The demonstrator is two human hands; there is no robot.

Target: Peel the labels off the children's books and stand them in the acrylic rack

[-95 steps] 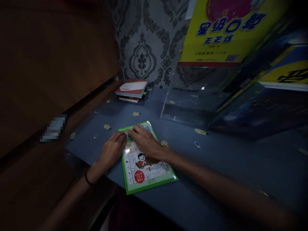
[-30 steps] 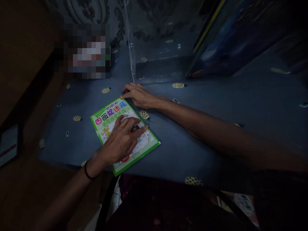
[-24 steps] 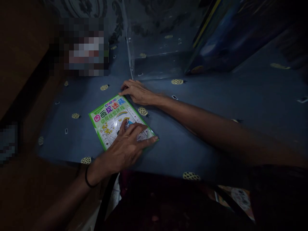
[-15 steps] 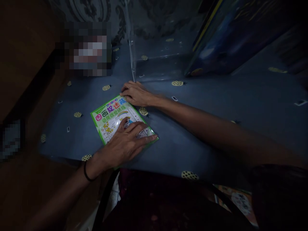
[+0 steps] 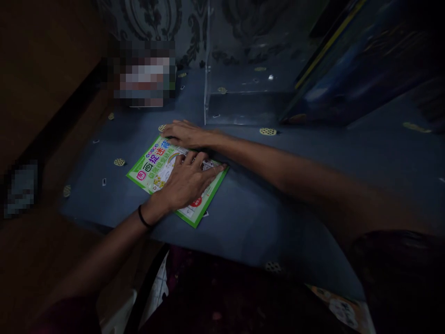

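Nearest thing was a dark sleeve [image 5: 73, 311], then the left arm with a black wristband [image 5: 144, 217]. The left hand [image 5: 187, 181] was palm-down on a green-bordered book [image 5: 148, 168], its grip spread wide, thumb stretched out to the right-hand corner. The book was lying skewed on the cloth-covered counter [image 5: 239, 218], one corner aimed at the near edge.

The right hand [image 5: 184, 133] was at the far edge of the cover, fingers curled. Couldn't tell whether that grip was pinching the book or just resting there, the fingertips were hidden.

Stuff that could've gone wrong imo: lopsided pressure from the two hands could've spun the book, or a hard pull bent that far corner. Dragging it could've rumpled the cloth too. And a careless swing of the right hand might've knocked the clear stand [image 5: 239, 109] just beyond it. Further back, a pixelated patch [image 5: 146, 81], then patterned wallpaper [image 5: 153, 14].
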